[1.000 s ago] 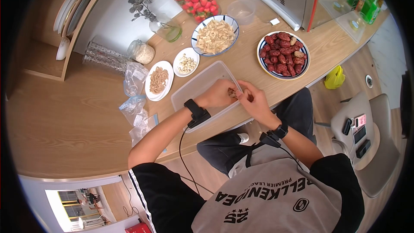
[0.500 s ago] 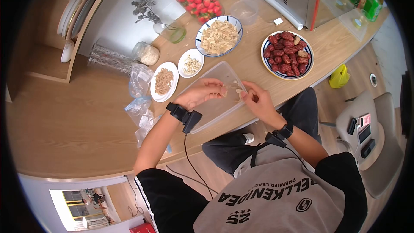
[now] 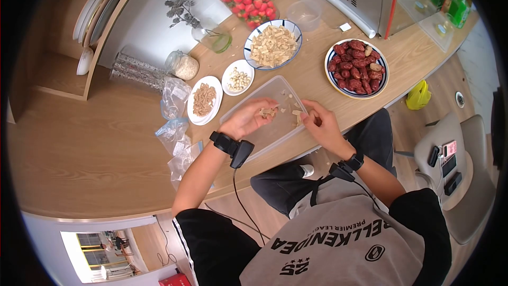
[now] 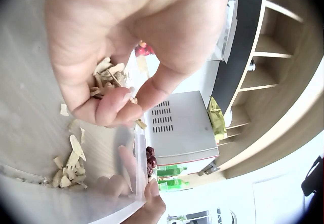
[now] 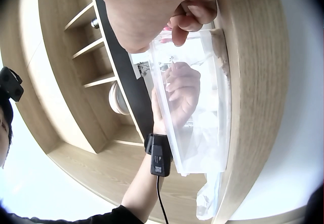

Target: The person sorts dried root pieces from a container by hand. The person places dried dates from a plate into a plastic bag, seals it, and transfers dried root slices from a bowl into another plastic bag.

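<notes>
"What's the largest thing there?"

"The wooden surface (image 3: 309, 82). At its far right stands a grey appliance (image 3: 360, 0), cut off by the head view's top edge."

"Then the clear box?"

"The clear box (image 3: 272, 131) sits at the surface's near edge. The left hand (image 3: 247, 118) is in the way of part of its floor, and glare blurs its walls in the right wrist view."

"What's around it?"

"On the far side, a strawberry tub (image 3: 247, 0), then a blue-rimmed bowl (image 3: 292, 27) heaped with pale pieces. To the right, a plate of red dates (image 3: 380, 87); to the left, crumpled plastic bags (image 3: 175, 96), contents hard to make out."

"And each grip?"

"The right hand (image 3: 324, 127) holds the box's right end wall, some fingertips out of sight. The left is curled around a small clump, above the box."

"A clump of what?"

"Pale slices (image 4: 109, 74). Fingers cover some, so I can't count them. Other loose slices (image 4: 71, 168) lie on the box floor, toward the right end."
</notes>
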`<state>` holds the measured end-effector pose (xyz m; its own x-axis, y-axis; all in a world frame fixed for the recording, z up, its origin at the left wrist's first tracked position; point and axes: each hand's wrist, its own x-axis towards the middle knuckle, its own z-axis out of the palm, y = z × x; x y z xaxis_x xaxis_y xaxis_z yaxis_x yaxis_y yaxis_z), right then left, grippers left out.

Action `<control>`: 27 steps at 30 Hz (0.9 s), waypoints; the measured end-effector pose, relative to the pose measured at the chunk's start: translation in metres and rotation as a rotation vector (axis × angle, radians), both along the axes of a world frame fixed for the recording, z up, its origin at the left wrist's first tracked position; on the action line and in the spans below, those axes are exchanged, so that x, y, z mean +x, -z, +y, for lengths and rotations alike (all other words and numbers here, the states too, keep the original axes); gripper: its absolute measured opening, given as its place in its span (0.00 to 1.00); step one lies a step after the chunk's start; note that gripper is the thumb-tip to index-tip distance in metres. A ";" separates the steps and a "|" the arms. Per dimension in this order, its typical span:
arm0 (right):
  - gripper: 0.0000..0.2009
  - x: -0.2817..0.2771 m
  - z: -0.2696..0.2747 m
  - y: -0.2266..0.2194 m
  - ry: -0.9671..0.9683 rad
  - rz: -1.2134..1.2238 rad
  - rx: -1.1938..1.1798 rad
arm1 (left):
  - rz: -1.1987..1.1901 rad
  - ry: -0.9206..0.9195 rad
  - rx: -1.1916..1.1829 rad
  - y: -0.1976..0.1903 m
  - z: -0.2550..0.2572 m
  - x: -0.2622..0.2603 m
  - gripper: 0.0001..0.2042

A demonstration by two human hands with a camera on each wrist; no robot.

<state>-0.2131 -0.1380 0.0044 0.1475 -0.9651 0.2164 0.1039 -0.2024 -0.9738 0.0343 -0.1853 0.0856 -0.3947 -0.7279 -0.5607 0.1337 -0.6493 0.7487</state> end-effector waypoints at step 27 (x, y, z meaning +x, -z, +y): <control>0.13 0.003 -0.019 -0.088 -0.200 0.186 -0.230 | 0.279 -0.498 -0.180 -0.020 0.071 -0.046 0.08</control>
<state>-0.2103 -0.1566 0.0921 0.3860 -0.8424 0.3761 -0.0114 -0.4120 -0.9111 -0.0117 -0.1142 0.1055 -0.0962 -0.9371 -0.3355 0.5971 -0.3240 0.7338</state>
